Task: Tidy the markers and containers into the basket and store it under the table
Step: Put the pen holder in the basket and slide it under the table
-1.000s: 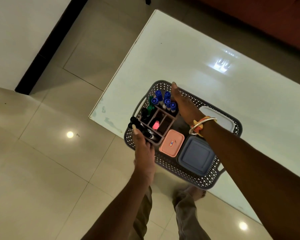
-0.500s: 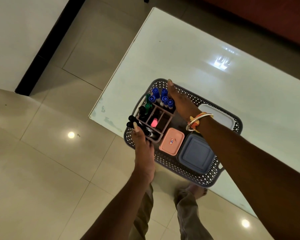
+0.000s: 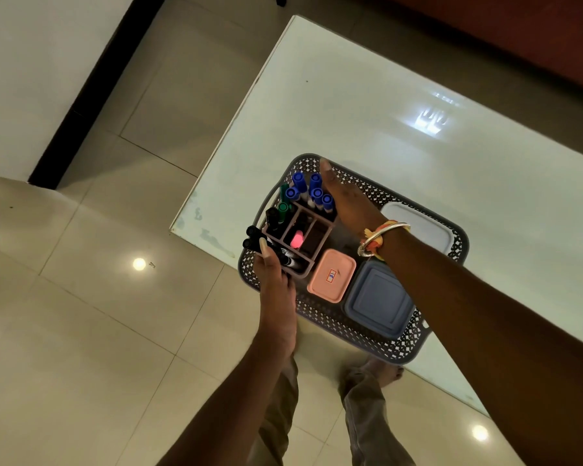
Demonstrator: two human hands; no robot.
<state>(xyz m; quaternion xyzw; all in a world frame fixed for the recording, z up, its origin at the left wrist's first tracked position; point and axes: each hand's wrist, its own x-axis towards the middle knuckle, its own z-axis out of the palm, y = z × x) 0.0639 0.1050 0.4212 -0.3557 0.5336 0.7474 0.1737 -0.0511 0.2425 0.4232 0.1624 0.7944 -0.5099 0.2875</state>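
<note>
As left hand (image 3: pixel 276 290) pinches the grey perforated plastic basket (image 3: pixel 350 334) at eight o'clock, right hand (image 3: pixel 347 203) grip unseen, lift it level.

We stand at the near-left corner of the glossy white rectangular table (image 3: pixel 384 112), where the grey perforated plastic basket (image 3: pixel 320 322) sits with its near-left end out past the table edge, over the beige tiled floor (image 3: pixel 81 314). In its left half stands the mauve plastic divided organiser (image 3: pixel 318 245): blue-capped markers (image 3: pixel 312 193) at the far end, green-capped markers (image 3: pixel 283 208) left of them, black markers (image 3: pixel 254 238) at the near-left corner. Right of the organiser lies the pink square lidded container (image 3: pixel 332 275), with the blue-grey square lidded container (image 3: pixel 377 301) just beside it on the right and the white lidded container (image 3: pixel 421 227) behind both. Our left hand (image 3: pixel 276 284) grips the near-left rim; our right hand (image 3: pixel 350 206) reaches across to the far rim.
</note>
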